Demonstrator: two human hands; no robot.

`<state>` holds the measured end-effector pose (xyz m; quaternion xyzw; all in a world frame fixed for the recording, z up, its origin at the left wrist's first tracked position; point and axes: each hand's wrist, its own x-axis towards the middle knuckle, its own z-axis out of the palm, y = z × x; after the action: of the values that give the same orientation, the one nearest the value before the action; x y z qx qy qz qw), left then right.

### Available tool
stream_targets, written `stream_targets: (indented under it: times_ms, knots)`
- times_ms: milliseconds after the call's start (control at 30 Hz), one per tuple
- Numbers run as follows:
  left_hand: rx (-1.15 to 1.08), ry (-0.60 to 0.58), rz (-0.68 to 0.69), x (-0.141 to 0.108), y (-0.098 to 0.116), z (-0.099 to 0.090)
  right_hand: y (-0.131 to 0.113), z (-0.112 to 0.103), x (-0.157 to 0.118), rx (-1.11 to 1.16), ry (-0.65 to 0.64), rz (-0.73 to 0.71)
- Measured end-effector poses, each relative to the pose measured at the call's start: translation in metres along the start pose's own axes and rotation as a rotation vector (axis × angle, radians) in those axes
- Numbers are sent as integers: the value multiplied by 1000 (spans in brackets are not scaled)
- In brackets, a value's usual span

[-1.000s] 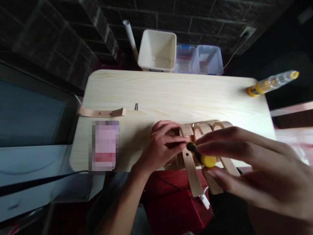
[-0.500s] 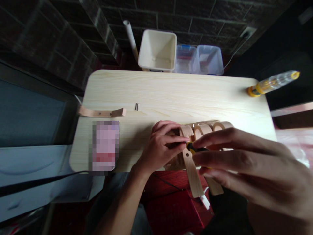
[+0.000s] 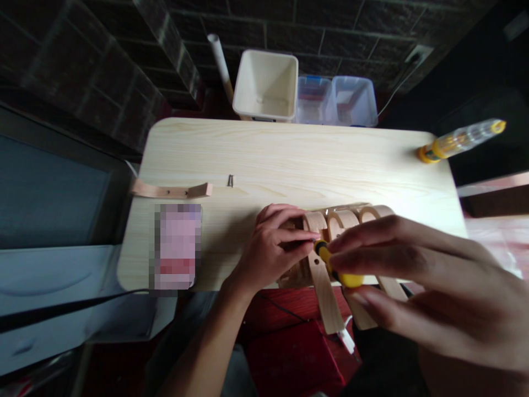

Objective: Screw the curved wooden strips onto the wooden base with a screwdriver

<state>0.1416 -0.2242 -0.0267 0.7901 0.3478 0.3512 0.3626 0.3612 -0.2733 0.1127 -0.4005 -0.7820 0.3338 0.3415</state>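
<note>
My right hand (image 3: pixel 413 275) grips a yellow and black screwdriver (image 3: pixel 349 278) by its handle, fingers and thumb around it. The driver slants over a curved wooden strip (image 3: pixel 328 300) that has a dark hole in it. At the driver's tip, the thumb and forefinger of my left hand (image 3: pixel 270 242) are pinched together. What lies between them is too small to make out. Its other fingers rest against the wooden piece beside the strip. More curved wooden strips (image 3: pixel 343 219) stand in a row to the right, partly behind my right hand.
On the table (image 3: pixel 289 160) lie two small screws (image 3: pixel 230 181), a loose curved wooden strip (image 3: pixel 171 191) and a blurred-out phone-like object (image 3: pixel 177 242). A clear and yellow screwdriver-like tube (image 3: pixel 460 142) is at the right corner. Behind stand a cream bin (image 3: pixel 266 82) and clear plastic boxes (image 3: pixel 353 99).
My right hand's fingers have shifted and spread a little around the screwdriver, so more of its yellow handle shows. My left hand stays in the same place.
</note>
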Motion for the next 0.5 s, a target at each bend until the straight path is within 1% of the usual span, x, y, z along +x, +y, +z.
stream_targets:
  times_ms: [133, 300, 400, 500]
  knots:
    - [-7, -3, 4, 0, -1, 0, 3, 0, -1, -10, -14, -15]
    - [-11, 5, -16, 0, 0, -1, 1, -1, -2, -5, -28, -18]
    - [-7, -5, -14, 0, 1, -1, -2, 0, -3, 16, -33, 5]
    - [-9, 0, -8, 0, 0, -1, -3, 0, -3, 62, -10, 35]
